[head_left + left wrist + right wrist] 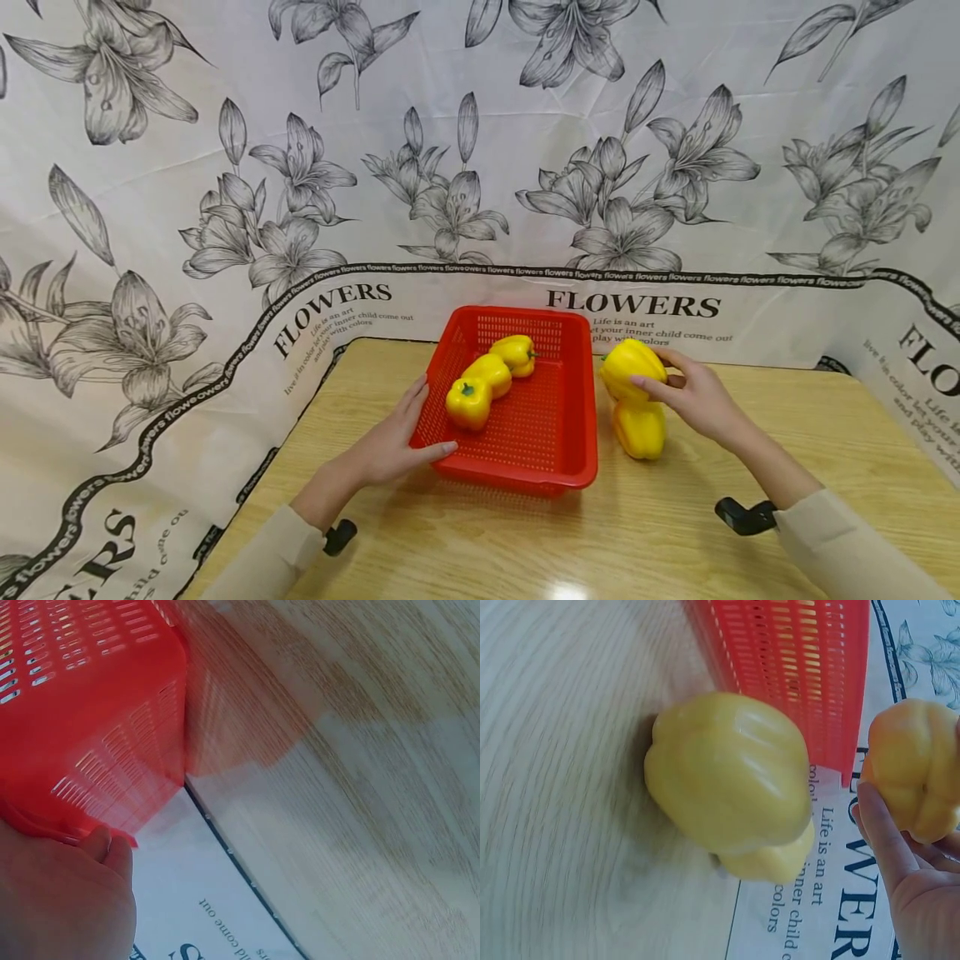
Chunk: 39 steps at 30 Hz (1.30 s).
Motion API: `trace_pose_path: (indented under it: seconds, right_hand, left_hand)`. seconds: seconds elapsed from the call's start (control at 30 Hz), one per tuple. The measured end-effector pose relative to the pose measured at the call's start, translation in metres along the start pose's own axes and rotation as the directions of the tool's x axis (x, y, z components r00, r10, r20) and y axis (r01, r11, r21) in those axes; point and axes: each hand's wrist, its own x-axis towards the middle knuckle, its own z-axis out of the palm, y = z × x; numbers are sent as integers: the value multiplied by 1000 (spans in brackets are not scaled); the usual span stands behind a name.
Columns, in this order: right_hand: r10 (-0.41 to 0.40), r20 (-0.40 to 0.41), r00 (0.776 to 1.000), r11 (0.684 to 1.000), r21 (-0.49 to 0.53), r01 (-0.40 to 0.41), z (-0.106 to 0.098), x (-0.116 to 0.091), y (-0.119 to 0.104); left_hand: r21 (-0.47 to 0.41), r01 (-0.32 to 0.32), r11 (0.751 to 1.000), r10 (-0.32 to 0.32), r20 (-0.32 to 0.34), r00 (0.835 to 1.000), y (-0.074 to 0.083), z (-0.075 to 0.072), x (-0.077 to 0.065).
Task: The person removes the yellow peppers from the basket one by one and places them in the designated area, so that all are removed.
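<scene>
My right hand [701, 398] grips a yellow bell pepper [632, 367] between thumb and fingers, raised to the right of the red plastic basket [581, 400]. Below it, another yellow bell pepper [640, 431] lies on the table. The right wrist view shows one more bell pepper [769, 864] partly hidden behind this nearer one [727, 772]. At the basket's left side, my left hand [390, 442] holds the rim, thumb over the near left corner and fingers along the outer edge. Inside the basket, several yellow bell peppers [468, 404] form a row toward the left.
The wooden table [645, 533] meets a white floral cloth [480, 217] hanging behind and at the sides. Printed lettering runs along the cloth's lower part. A black wrist mount [745, 517] sits by the right sleeve and another [340, 537] by the left.
</scene>
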Motion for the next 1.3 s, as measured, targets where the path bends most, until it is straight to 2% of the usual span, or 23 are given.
trace_pose_path:
  seconds: [0.57, 0.73, 1.0, 1.3]
  right_hand:
    - [39, -117, 992, 994, -98, -50, -36, -9, 22]
    - [79, -140, 987, 987, -130, -98, -43, -9, 30]
    - [150, -189, 971, 978, -118, -174, -55, -8, 44]
    - [215, -230, 949, 959, -132, -249, -56, -8, 60]
  left_hand:
    - [4, -6, 1000, 6, -1, 1000, -2, 0, 1]
    - [6, -2, 1000, 2, -2, 1000, -1, -1, 1]
    - [2, -5, 1000, 5, -4, 1000, 0, 1, 0]
    - [5, 9, 1000, -9, 7, 1000, 1, 1, -1]
